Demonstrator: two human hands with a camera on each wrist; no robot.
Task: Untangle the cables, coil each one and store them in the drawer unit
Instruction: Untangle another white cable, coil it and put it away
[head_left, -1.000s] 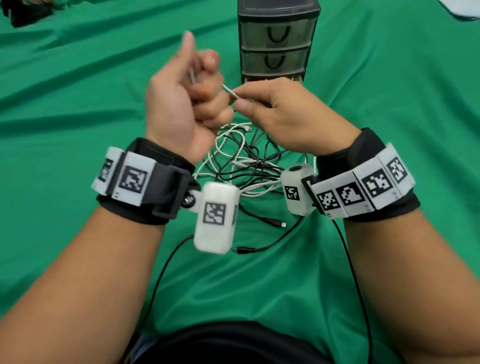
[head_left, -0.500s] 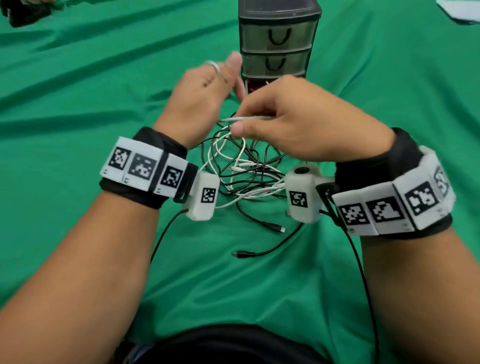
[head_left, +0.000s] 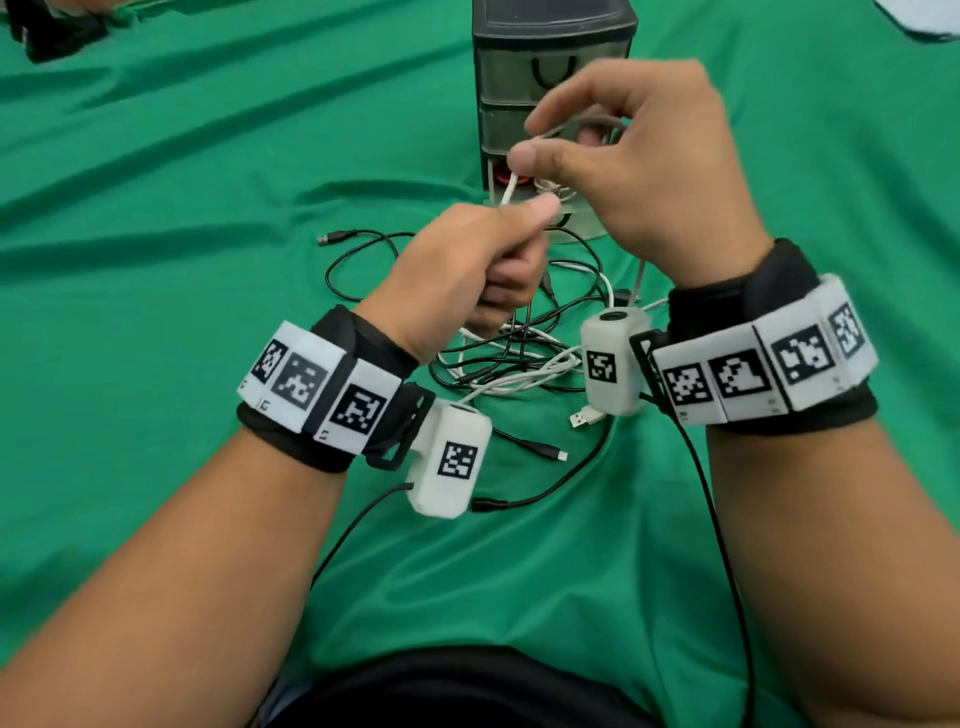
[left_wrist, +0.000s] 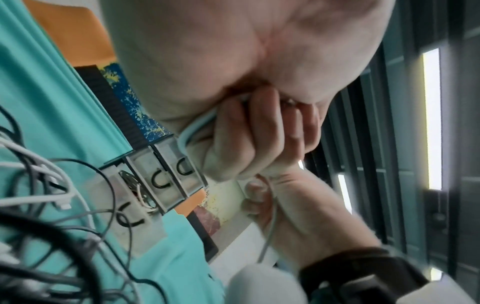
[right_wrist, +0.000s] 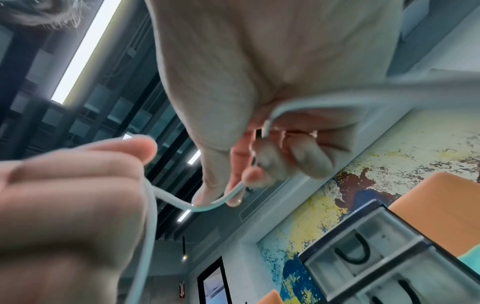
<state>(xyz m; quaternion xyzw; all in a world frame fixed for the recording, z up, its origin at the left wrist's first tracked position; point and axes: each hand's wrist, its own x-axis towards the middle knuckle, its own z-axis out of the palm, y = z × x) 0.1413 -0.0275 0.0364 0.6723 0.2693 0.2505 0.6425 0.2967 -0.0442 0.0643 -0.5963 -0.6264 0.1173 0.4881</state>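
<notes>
I have both hands raised over the green-covered desk (head_left: 156, 218), working one white cable (head_left: 508, 193). My left hand (head_left: 457, 270) is a fist with that cable wound inside the curled fingers and its thumb pressed on top; the left wrist view shows white loops tucked under those fingers (left_wrist: 249, 131). My right hand (head_left: 639, 166) sits just above and beyond it, thumb and forefinger pinching the same cable, the other fingers loosely bent. In the right wrist view the cable runs from the left fist in a short curve to the right fingertips (right_wrist: 200, 197).

Below my hands, a tangle of black and white cables (head_left: 519, 353) lies on the cloth, with plug ends trailing toward me. One black cable (head_left: 343, 260) loops out to the left, its plug lying apart.

The drawer unit (head_left: 550, 57) stands behind the pile. Its top two drawers are closed; the bottom drawer (head_left: 576, 218) is pulled out, with some white cable showing inside.
</notes>
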